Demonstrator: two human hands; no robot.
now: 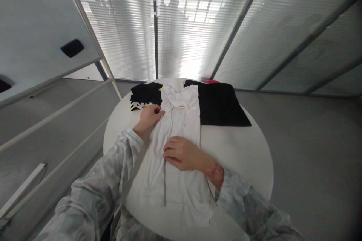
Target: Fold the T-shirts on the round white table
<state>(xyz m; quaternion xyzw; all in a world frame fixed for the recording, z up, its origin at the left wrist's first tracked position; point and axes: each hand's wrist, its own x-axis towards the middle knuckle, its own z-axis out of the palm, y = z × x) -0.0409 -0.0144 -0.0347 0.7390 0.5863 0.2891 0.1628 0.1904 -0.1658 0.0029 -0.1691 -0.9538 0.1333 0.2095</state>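
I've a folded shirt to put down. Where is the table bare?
Bare: the right side of the table, between the white garment, the folded black garment and the rim; a narrow strip left of the left hand. Crowded: the far edge, with the printed black garment.

The long white fabric garment (178, 128) lies along the middle of the round white table (249, 150), near edge to far edge. The folded black fabric garment (220, 105) lies against its right side; the black printed garment (144, 96) lies far left. The left hand (148, 116) rests at the white garment's left edge, and the right hand (182, 154) lies flat on its middle.
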